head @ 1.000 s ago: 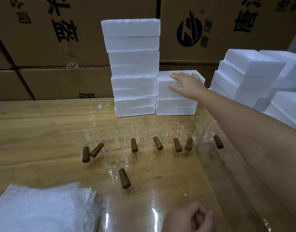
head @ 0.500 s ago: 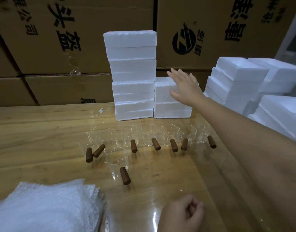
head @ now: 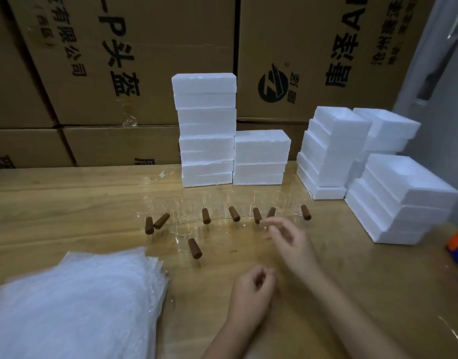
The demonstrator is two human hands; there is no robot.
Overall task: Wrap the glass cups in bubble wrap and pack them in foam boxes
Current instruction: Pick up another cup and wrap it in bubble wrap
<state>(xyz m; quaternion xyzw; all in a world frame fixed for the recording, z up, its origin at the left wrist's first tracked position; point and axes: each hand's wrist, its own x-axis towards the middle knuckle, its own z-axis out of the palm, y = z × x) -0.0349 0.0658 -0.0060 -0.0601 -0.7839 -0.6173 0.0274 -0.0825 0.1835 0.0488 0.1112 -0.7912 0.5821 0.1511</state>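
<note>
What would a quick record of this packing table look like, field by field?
Glass cups: eight, brown handles, unwrapped, on the wooden table
Bubble wrap: stacked sheets, near left
Foam boxes: closed stacks at the back; open halves on the right
Right hand: open, empty, close to the cup row
Left hand: curled, empty, nearer the person

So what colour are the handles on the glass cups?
Dark brown; the handles show best in the head view, the only one here.
</note>
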